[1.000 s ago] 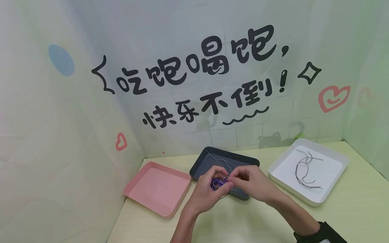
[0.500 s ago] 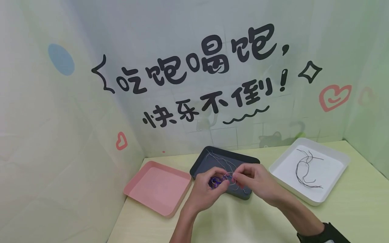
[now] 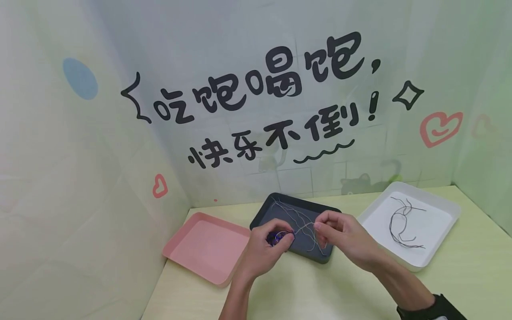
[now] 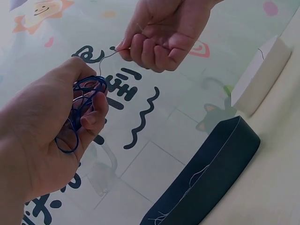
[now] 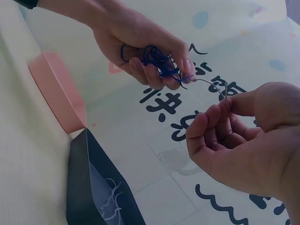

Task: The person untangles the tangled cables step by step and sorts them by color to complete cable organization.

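A tangled bundle of thin blue strings (image 4: 86, 93) sits in the curled fingers of my left hand (image 3: 258, 253), partly hidden by them in the head view. From that bundle a thin pale string (image 5: 211, 83) runs across to my right hand (image 3: 348, 240), which pinches it between thumb and index finger. Its free end sticks up a little past the right fingertips in the right wrist view. Both hands are raised in front of the dark grey tray (image 3: 266, 214), the right one farther right. Several loose pale strings (image 5: 111, 201) lie in that tray.
At the left stands a pink tray (image 3: 208, 244), partly behind the left hand. A white tray (image 3: 440, 218) on the right contains several dark strings (image 3: 392, 226). All three trays stand on a pale table (image 3: 304, 293) before a printed curtain (image 3: 248, 35).
My right hand has moved to the right, drawing the pale string out from the bundle. The left hand has shifted slightly left with the blue strings, so the gap between the hands is wider.
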`<state>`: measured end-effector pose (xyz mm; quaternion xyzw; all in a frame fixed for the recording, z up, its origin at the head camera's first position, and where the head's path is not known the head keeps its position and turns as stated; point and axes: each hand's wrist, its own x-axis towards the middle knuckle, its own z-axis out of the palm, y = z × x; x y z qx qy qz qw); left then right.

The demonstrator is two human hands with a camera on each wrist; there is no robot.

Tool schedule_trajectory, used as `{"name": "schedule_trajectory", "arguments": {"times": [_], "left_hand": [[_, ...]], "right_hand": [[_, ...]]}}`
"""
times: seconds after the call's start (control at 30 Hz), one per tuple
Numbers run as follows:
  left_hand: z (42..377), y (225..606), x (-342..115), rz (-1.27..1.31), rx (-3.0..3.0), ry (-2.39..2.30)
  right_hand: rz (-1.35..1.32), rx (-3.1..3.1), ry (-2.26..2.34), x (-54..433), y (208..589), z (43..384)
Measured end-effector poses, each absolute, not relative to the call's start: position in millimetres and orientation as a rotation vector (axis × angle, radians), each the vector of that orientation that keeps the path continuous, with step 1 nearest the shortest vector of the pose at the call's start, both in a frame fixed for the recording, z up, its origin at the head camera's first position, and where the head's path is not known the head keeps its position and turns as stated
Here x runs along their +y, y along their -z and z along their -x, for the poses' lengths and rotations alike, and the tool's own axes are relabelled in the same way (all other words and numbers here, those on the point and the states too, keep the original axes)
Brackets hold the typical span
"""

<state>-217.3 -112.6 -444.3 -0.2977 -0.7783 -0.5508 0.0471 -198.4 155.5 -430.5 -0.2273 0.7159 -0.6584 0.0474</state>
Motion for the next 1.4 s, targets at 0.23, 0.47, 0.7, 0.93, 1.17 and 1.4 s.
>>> {"name": "schedule_trajectory", "arguments": {"times": [0.23,0.47,0.7,0.93,1.17,1.4], "left_hand": [[221.9,447.4,-123.4,0.877,-2.32,1.632],[222.6,446.1,-133.0,0.817,-2.334,1.634],[222.2,442.4,-136.6,0.845,-2.371,1.636],[222.4,441.7,-138.3,0.859,-2.37,1.645],[223.7,441.2,-142.0,0.894,-2.31,1.669],[224.6,441.2,-143.8,0.919,-2.288,1.679]], "right_hand": [[0.801,2.465,1.833,169.9,429.5,196.6],[0.835,2.749,1.714,182.8,427.4,192.4],[0.822,2.861,1.806,191.0,426.5,190.8],[0.804,2.986,1.82,194.5,426.8,190.4],[0.788,3.104,1.768,201.0,428.8,190.4],[0.728,3.22,1.714,206.2,432.7,191.4]]}}
